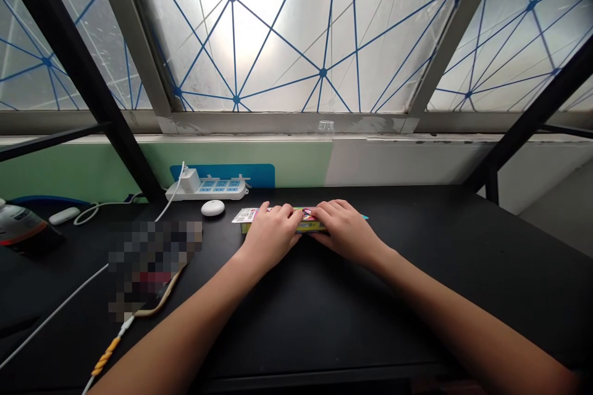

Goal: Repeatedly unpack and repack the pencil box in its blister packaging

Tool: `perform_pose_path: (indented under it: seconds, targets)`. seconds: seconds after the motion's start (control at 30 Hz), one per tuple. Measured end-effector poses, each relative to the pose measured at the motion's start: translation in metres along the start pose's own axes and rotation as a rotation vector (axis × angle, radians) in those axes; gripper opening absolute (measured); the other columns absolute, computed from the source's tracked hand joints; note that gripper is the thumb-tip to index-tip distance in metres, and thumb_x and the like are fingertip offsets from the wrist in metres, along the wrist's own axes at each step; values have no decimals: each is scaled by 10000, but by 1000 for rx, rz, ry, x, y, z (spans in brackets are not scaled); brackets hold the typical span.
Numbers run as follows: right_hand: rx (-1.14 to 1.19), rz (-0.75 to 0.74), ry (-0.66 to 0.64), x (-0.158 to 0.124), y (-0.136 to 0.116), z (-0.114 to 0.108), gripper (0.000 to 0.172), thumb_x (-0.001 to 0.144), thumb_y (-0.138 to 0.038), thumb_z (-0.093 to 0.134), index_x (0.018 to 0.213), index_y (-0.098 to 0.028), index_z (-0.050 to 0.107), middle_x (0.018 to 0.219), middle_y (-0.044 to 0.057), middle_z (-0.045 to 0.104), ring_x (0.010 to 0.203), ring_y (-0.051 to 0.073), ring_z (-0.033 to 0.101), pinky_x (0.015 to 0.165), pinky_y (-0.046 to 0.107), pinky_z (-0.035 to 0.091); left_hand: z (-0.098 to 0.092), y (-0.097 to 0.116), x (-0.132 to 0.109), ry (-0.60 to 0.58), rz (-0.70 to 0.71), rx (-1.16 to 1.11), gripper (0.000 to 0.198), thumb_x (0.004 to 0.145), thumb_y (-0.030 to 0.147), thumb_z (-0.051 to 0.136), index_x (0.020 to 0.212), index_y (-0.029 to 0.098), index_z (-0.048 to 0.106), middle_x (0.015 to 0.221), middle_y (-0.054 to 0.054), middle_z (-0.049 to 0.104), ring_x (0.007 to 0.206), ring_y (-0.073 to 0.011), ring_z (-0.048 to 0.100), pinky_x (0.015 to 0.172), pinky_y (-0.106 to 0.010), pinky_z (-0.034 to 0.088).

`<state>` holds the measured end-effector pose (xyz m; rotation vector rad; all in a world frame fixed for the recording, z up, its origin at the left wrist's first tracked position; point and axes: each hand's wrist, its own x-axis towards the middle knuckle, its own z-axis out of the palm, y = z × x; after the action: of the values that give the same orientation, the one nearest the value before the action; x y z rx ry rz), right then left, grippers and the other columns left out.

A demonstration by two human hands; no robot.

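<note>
A thin, colourful box (245,217) lies near the back of the black desk, with a white printed flap at its left end and a yellow-green side towards me. My left hand (273,229) grips its left half, fingers over the top and thumb at the near side. On the right half, my right hand (348,228) holds it in the same way, with fingers bent over the top. A small blue tip shows past the right hand. Both hands cover most of the box, so what is printed on it cannot be read.
A white power strip (227,187) with a plug and cable sits against the wall. In front of it is a white rounded case (212,208). A blurred-out phone-like item (157,265) with a cord lies left. A bottle (23,227) stands far left. Black metal posts (88,68) flank the desk.
</note>
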<state>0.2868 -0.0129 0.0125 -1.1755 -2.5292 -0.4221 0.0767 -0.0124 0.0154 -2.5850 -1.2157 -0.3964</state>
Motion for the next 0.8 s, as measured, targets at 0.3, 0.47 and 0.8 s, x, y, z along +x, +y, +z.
perform_pose_path:
  seconds: [0.3,0.47,0.8]
  targets:
    - [193,-38,-64,0,-17,9,326,923,-317,615,1207,-161,582,1294,170,642,1240,319,572,1030,472,465,3,4,-1,-116,4,-15,373,873,370,707,1178,191,587,1178,-120,635,1080,-318,577,853,-428,480]
    - [253,-11,-143,-1,-11,12,508,927,-458,612,1337,-167,539,1399,185,580,1296,346,537,1035,523,461,-2,-9,-5,-162,-114,-61,665,746,637,746,1232,213,583,1256,-141,599,1130,-347,549,843,-424,497]
    - [317,52,-279,-2,-7,6,728,894,-570,607,1500,-217,410,1559,154,412,1428,337,381,1135,528,356,-18,-46,-16,-311,-379,-12,917,654,889,554,1222,172,631,1183,-218,643,1151,-428,549,1016,-608,325]
